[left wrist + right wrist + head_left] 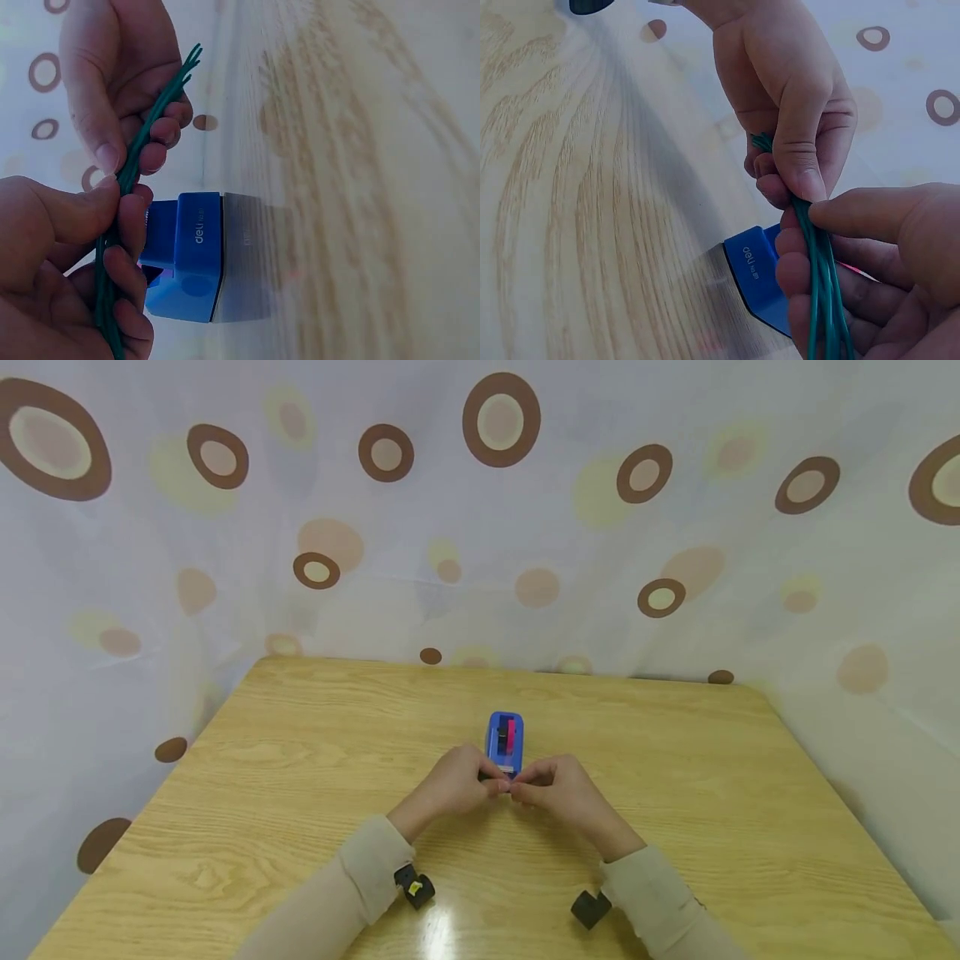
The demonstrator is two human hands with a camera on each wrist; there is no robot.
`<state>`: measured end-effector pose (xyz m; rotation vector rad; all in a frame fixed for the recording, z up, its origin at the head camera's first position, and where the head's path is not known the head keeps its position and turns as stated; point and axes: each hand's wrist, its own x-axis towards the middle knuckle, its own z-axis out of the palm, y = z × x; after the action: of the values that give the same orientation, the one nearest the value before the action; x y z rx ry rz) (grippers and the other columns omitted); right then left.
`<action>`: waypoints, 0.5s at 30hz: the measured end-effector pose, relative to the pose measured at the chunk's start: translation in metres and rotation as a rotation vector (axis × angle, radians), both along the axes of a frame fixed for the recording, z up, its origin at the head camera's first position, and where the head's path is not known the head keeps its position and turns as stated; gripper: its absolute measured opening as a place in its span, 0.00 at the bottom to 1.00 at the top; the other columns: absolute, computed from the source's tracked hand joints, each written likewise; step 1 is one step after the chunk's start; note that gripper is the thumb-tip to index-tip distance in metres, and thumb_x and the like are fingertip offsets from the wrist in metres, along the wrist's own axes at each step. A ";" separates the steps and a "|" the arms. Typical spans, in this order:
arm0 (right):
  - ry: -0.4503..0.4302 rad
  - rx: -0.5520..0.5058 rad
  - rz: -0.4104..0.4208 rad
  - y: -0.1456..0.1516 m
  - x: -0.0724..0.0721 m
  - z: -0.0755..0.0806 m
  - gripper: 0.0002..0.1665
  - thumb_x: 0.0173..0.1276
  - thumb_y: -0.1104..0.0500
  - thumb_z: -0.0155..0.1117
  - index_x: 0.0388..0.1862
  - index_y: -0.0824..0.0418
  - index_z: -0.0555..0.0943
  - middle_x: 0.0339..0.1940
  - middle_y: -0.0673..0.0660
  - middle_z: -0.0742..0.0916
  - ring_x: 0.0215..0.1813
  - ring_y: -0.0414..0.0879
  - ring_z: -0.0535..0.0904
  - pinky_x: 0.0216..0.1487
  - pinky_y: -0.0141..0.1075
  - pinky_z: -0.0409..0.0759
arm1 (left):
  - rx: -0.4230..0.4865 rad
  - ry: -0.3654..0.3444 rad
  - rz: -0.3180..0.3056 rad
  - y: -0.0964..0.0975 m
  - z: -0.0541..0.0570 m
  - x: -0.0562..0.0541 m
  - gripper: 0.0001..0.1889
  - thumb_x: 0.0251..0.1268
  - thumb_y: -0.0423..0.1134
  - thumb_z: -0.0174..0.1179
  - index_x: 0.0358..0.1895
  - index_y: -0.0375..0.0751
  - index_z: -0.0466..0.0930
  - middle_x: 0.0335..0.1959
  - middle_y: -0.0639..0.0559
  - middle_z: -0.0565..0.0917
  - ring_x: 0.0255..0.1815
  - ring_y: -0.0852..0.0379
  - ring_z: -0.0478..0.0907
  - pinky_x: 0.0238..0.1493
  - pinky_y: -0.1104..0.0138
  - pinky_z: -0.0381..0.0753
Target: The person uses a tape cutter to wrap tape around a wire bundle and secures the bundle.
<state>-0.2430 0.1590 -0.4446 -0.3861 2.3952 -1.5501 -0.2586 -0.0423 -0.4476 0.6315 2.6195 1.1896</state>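
A bundle of thin green wires is held between both hands in front of me. My left hand pinches it with thumb and curled fingers. Against it, fingertips nearly meeting, my right hand grips the same bundle. Loose wire ends stick out past the right hand in the left wrist view. Just beyond the fingers stands a blue tape dispenser marked "deli", with a pink and black wheel inside. In the head view the hands hide nearly all of the wires.
The wooden table has a glossy top. Behind it and at both sides hangs a pale curtain with brown and beige spots. Black camera mounts are strapped at the wrists, over light sleeves.
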 end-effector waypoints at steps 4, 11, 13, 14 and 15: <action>0.010 -0.011 0.002 -0.002 0.001 0.000 0.06 0.66 0.64 0.69 0.38 0.67 0.87 0.36 0.56 0.88 0.36 0.46 0.82 0.39 0.38 0.82 | -0.004 -0.014 0.002 -0.001 -0.001 0.000 0.05 0.66 0.40 0.67 0.37 0.46 0.92 0.29 0.62 0.85 0.27 0.60 0.69 0.26 0.69 0.66; 0.049 0.013 -0.014 -0.005 0.001 -0.002 0.04 0.65 0.64 0.71 0.35 0.65 0.88 0.36 0.55 0.88 0.37 0.45 0.80 0.38 0.34 0.80 | -0.032 -0.030 -0.015 -0.005 -0.001 -0.003 0.07 0.66 0.43 0.66 0.38 0.45 0.91 0.28 0.60 0.83 0.27 0.60 0.70 0.26 0.69 0.66; 0.052 0.018 -0.015 -0.005 0.000 -0.003 0.03 0.64 0.64 0.71 0.34 0.65 0.88 0.35 0.55 0.88 0.37 0.45 0.81 0.39 0.34 0.80 | -0.039 -0.038 -0.027 -0.007 0.000 -0.004 0.08 0.67 0.44 0.66 0.37 0.45 0.91 0.27 0.60 0.82 0.26 0.61 0.70 0.25 0.69 0.66; 0.053 0.020 -0.014 -0.005 0.000 -0.003 0.03 0.64 0.64 0.71 0.34 0.65 0.88 0.35 0.54 0.88 0.37 0.45 0.81 0.39 0.34 0.80 | -0.041 -0.042 -0.035 -0.007 0.000 -0.004 0.08 0.67 0.44 0.65 0.37 0.45 0.91 0.25 0.59 0.81 0.24 0.61 0.69 0.24 0.69 0.65; 0.056 0.024 -0.013 -0.006 0.000 -0.004 0.03 0.64 0.64 0.71 0.34 0.64 0.88 0.34 0.54 0.88 0.37 0.45 0.81 0.40 0.34 0.80 | -0.045 -0.047 -0.042 -0.008 0.000 -0.004 0.09 0.68 0.44 0.64 0.35 0.45 0.91 0.23 0.59 0.80 0.23 0.61 0.69 0.23 0.69 0.65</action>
<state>-0.2435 0.1534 -0.4483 -0.4158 2.4609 -1.5342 -0.2630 -0.0504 -0.4479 0.6387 2.5742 1.1164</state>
